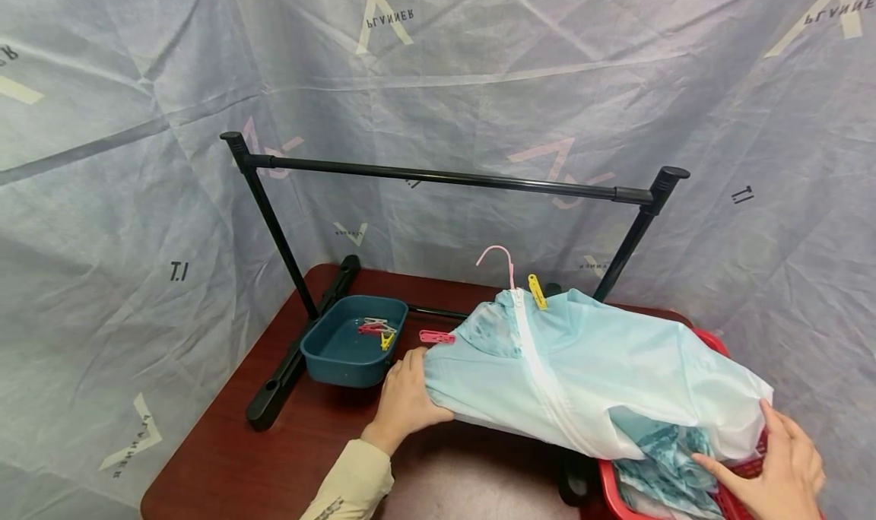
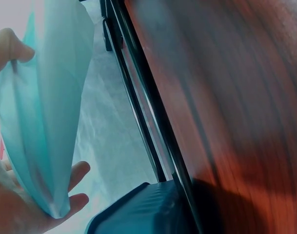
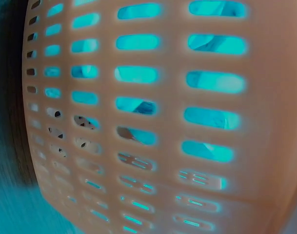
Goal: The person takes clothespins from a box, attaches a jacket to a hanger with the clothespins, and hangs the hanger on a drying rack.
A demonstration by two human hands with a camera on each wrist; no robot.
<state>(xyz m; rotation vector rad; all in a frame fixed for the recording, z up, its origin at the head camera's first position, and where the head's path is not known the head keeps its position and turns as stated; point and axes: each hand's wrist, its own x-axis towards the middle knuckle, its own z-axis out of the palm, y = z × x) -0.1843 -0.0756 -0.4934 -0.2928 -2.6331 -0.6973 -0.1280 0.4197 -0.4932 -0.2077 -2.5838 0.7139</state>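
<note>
A thin light blue and white zip jacket (image 1: 616, 360) hangs on a pink hanger (image 1: 508, 265), its hook pointing up. A yellow clothespin (image 1: 537, 292) sits by the collar and a pink clothespin (image 1: 436, 337) at the left shoulder. My left hand (image 1: 408, 394) holds the jacket's left side; in the left wrist view, pale blue cloth (image 2: 50, 112) lies between thumb and fingers. My right hand (image 1: 780, 459) grips the jacket's right end, thumb apart from fingers, above the red basket (image 1: 612, 497). That hand is out of the right wrist view, which shows the slotted basket wall (image 3: 172, 92).
A black rack with a crossbar (image 1: 445, 176) stands on the dark red table (image 1: 212, 459). A blue-green bin (image 1: 349, 372) with several clothespins (image 1: 376, 328) is at left, beside the rack's foot (image 1: 274, 394). Patterned blue cloth (image 1: 667, 474) lies in the basket.
</note>
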